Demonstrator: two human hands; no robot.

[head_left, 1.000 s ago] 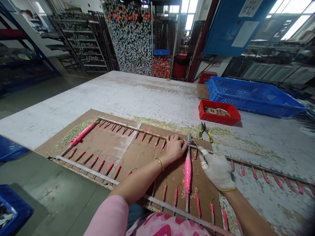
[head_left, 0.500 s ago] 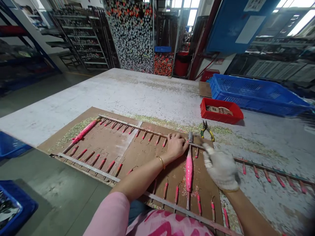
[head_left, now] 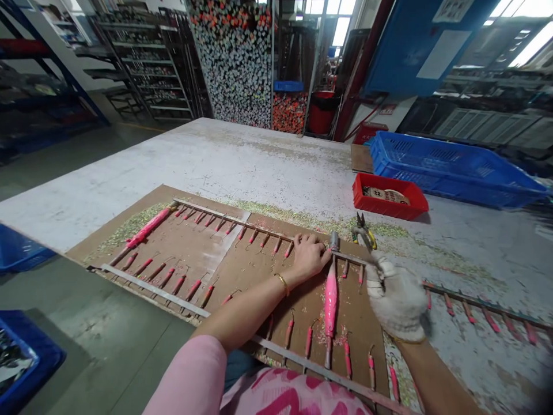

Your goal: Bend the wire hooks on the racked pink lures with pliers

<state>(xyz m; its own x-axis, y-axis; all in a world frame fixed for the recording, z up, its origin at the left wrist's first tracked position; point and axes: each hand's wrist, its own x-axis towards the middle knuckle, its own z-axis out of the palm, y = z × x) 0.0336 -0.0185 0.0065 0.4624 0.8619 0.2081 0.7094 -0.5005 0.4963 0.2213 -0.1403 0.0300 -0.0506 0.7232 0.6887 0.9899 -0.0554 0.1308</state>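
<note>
My bare left hand [head_left: 309, 253] is closed over the far metal bar [head_left: 233, 219] of a frame lined with pink-coated hooks. Its thumb lies beside a grey cylindrical end [head_left: 334, 240], from which a thick pink-coated rod [head_left: 330, 300] runs toward me. Further right, my right hand [head_left: 397, 302], in a white work glove, is closed near the same bar. A blurred greyish tool-like piece [head_left: 375, 260] shows at its fingers; its kind cannot be made out. Short pink hooks [head_left: 361, 275] hang between the hands. Yellow-handled pliers [head_left: 363, 233] lie just beyond.
Brown cardboard [head_left: 259, 288] littered with pink and green flakes lies under the frame on a white table [head_left: 242, 164]. A red bin [head_left: 389, 199] and a blue crate [head_left: 453, 170] stand at the right. Another hooked bar [head_left: 488, 305] lies on the right side.
My right hand has shifted slightly right and down, uncovering another pink hook on the bar. A greyish piece now shows at its fingers. The left hand keeps its place.
</note>
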